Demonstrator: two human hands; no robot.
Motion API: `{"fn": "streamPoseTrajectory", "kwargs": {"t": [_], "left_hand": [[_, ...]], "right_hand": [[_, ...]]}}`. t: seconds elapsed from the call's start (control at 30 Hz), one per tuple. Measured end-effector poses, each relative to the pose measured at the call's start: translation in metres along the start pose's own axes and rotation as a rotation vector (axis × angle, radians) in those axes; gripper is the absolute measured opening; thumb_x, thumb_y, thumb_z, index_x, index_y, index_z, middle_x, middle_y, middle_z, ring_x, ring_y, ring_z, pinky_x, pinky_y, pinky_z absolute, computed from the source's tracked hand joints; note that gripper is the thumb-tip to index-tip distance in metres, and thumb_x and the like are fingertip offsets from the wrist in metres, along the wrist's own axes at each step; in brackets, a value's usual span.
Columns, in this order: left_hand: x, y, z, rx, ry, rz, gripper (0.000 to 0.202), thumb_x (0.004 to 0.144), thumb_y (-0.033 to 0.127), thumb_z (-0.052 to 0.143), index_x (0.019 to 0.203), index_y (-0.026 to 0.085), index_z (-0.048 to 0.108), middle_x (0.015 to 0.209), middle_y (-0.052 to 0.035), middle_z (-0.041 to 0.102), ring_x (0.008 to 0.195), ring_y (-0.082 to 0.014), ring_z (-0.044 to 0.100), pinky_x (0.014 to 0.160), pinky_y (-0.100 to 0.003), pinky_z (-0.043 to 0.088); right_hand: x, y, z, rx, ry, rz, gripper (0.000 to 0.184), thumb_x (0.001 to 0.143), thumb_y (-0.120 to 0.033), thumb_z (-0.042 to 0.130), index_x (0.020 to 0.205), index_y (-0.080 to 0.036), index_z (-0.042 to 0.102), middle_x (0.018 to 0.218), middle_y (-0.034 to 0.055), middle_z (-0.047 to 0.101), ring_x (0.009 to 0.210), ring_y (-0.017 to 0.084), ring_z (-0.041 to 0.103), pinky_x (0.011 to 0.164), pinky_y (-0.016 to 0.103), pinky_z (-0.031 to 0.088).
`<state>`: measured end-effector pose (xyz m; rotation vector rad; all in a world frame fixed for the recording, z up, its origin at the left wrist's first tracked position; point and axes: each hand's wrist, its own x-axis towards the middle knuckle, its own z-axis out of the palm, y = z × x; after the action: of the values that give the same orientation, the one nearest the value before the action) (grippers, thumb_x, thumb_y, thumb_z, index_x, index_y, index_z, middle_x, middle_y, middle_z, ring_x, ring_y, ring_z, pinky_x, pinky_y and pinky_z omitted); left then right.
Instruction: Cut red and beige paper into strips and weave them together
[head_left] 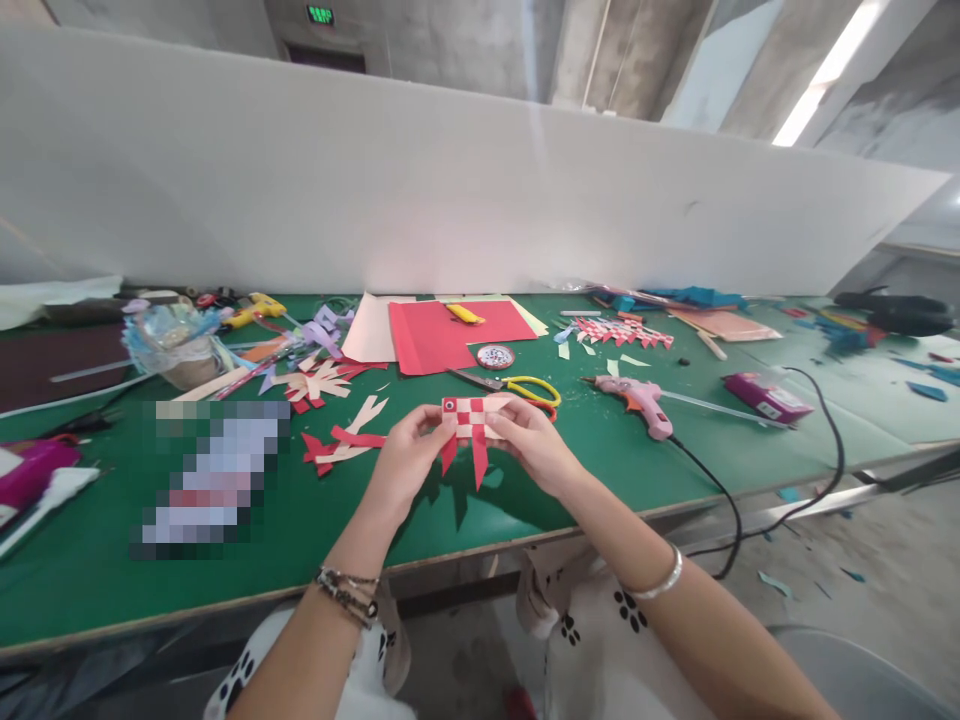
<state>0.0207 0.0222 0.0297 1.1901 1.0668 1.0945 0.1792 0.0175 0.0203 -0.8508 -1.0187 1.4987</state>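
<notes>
Between my two hands, just above the green table, is a woven paper fish [471, 419] in a red and pale checker pattern. It has one round eye at its left end, and two red pointed strips hang from its lower edge. My left hand [409, 455] pinches the fish's left side near the eye. Closed on its right end is my right hand [532, 445], thumb in front and the fingers partly hidden behind. Beyond my right hand lie scissors [532, 388] with yellow and orange handles. Loose red and pale paper strips [349, 440] are left of my left hand.
Red paper sheets [427, 345] bear a yellow cutter [465, 314], with a round tin [496, 357] in front. A pink glue gun [637, 400] with a trailing cord lies right, near a purple box [769, 397]. Finished-looking woven fish [622, 332] lie behind. A white partition [450, 190] borders the table [315, 545].
</notes>
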Motion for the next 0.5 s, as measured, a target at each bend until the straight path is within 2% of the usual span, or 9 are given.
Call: {"fn": "streamPoseTrajectory", "kwargs": {"t": [0.1,0.2,0.3,0.5], "left_hand": [[0.002,0.001,0.001,-0.220,0.017,-0.055,0.035,0.058,0.037,0.073,0.082,0.016,0.058,0.079,-0.0006,0.065,0.072,-0.0137,0.061,0.067,-0.025,0.047],[0.002,0.003,0.004,-0.335,-0.014,-0.058,0.036,0.056,0.034,0.075,0.083,0.015,0.060,0.080,-0.0012,0.066,0.072,-0.0129,0.062,0.070,-0.025,0.048],[0.001,0.002,0.008,-0.330,-0.067,-0.060,0.033,0.060,0.034,0.073,0.085,0.015,0.062,0.081,-0.0022,0.067,0.073,-0.0138,0.062,0.072,-0.027,0.048],[-0.002,-0.005,0.015,-0.195,-0.060,-0.075,0.032,0.063,0.037,0.071,0.089,0.017,0.065,0.092,-0.0029,0.067,0.084,-0.0140,0.059,0.071,-0.023,0.045]], "right_hand": [[0.001,-0.001,-0.003,0.067,0.064,-0.006,0.037,0.061,-0.037,0.072,0.089,-0.021,0.054,0.067,-0.0042,0.058,0.058,0.007,0.053,0.063,0.023,0.046],[0.001,0.000,-0.004,0.010,0.001,-0.003,0.036,0.062,-0.036,0.071,0.091,-0.021,0.055,0.074,-0.0022,0.061,0.064,0.008,0.055,0.065,0.023,0.046],[0.001,0.002,-0.002,-0.111,-0.069,-0.033,0.027,0.064,-0.037,0.070,0.080,-0.018,0.060,0.079,0.0004,0.063,0.070,0.010,0.057,0.070,0.024,0.045],[0.002,0.003,-0.001,-0.192,0.000,-0.072,0.027,0.065,-0.042,0.068,0.070,-0.017,0.059,0.065,-0.0018,0.057,0.061,0.009,0.051,0.065,0.025,0.043]]}}
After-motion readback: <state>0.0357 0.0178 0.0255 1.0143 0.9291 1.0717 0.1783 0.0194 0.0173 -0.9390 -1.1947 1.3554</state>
